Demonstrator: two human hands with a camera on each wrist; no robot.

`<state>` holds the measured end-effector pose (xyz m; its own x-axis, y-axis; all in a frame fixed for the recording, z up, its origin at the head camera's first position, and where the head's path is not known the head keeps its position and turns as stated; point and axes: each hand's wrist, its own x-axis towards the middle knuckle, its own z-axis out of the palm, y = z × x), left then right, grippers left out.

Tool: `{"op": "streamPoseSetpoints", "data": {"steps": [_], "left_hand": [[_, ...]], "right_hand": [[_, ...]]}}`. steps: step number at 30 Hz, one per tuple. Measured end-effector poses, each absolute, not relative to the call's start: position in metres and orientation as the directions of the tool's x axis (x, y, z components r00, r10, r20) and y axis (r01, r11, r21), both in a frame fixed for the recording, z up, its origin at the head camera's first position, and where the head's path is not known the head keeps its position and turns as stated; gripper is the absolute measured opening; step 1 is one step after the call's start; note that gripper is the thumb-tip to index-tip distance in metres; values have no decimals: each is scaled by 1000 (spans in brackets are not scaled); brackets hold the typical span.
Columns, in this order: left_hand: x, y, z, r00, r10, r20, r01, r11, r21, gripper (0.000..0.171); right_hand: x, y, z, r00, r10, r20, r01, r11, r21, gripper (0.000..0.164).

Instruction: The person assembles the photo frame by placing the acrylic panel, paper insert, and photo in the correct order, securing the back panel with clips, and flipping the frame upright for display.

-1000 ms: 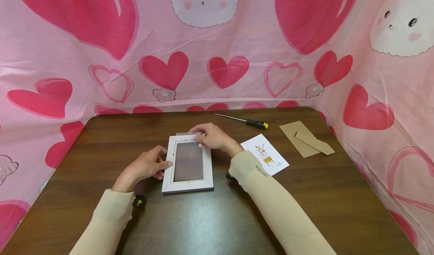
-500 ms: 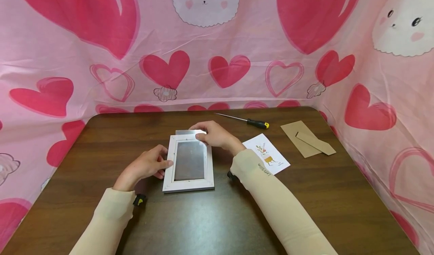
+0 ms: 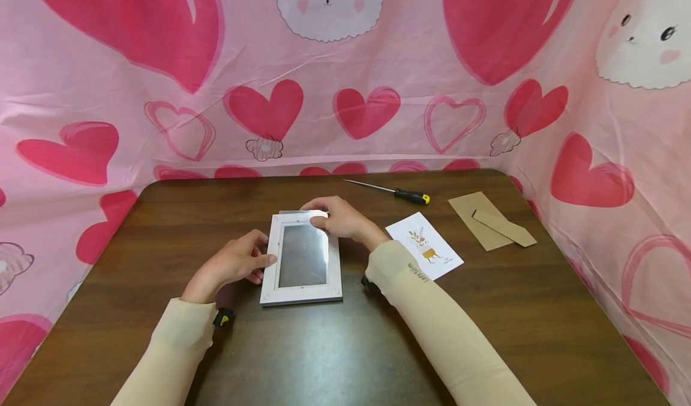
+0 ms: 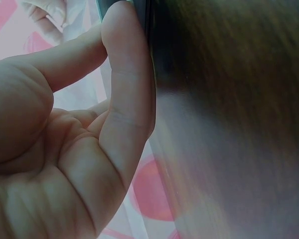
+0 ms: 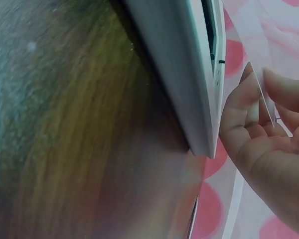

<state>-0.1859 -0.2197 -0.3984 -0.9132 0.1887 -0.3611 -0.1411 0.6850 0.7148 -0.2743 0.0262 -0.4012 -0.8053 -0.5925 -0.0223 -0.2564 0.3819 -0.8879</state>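
Observation:
A white picture frame [image 3: 334,268] lies on the brown table, its opening facing up. My left hand [image 3: 234,262] grips the frame's left side, thumb on the top face and fingers along the outer edge. At the far right corner, my right hand [image 3: 342,219] pinches a clear sheet [image 3: 303,256] between thumb and fingers. The sheet overlaps the frame's opening, and its far end sticks out slightly past the frame's top edge. In the right wrist view, the clear sheet [image 5: 255,45] stands raised above the frame's border [image 5: 217,79] at the hand.
To the right lies a white card [image 3: 423,247] with a plant drawing. Farther right is a brown backing board [image 3: 475,211] with a stand flap [image 3: 502,227]. A screwdriver [image 3: 410,196] with a black and yellow handle lies behind. A pink heart-print cloth [image 3: 367,136] hangs around the table.
The clear sheet's far end rose a little past the frame's top edge, then came back closer to it, with brighter glare on it now. The left hand keeps its hold on the frame.

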Motion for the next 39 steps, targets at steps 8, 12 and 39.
{"op": "streamPoseSetpoints", "data": {"steps": [8,12,39], "left_hand": [[-187,-219,-399,-912,192,-362,-137,690,711,54],[-187,-220,-399,-912,186,-367,-142,694,706,53],[-186,-219,-398,-911,193,-364,-136,695,706,53]], "right_hand": [[-273,27,-404,-805,-593,3,-341,459,-821,27],[-270,24,-404,-802,-596,32,-428,537,-727,27],[-263,12,-413,-848,-519,112,-491,688,-534,23]]}}
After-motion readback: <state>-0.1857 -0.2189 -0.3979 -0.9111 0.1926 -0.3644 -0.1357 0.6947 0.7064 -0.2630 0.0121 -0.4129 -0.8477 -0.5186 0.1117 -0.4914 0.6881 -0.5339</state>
